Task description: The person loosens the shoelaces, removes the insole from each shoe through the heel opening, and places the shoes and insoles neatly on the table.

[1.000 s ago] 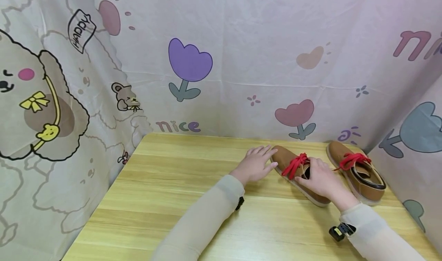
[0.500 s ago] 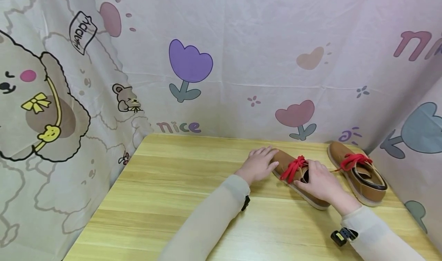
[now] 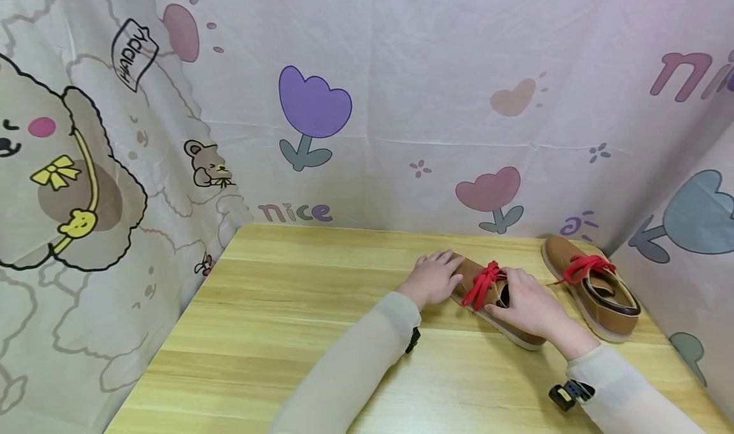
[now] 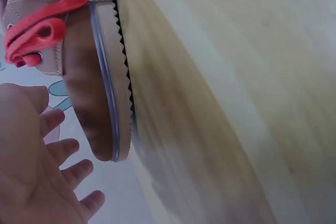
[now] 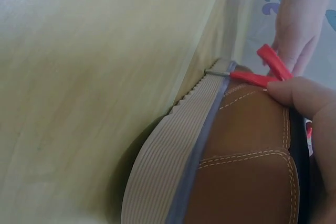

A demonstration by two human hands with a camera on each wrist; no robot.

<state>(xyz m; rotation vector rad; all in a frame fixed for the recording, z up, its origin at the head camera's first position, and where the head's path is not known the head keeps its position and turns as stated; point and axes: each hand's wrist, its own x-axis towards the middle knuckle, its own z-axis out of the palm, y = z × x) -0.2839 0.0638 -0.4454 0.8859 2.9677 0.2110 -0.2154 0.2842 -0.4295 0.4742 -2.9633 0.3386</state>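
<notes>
On a wood-grain tabletop, toward the right part of its far edge, a brown shoe with a red lace bow lies sole down, toe angled to the far edge, with a person's right hand curled over its ankle opening, thumb on the near side. The left hand reaches over the toe, fingers spread and gripping nothing; whether they touch is unclear. A matching second shoe sits by the far right corner.
</notes>
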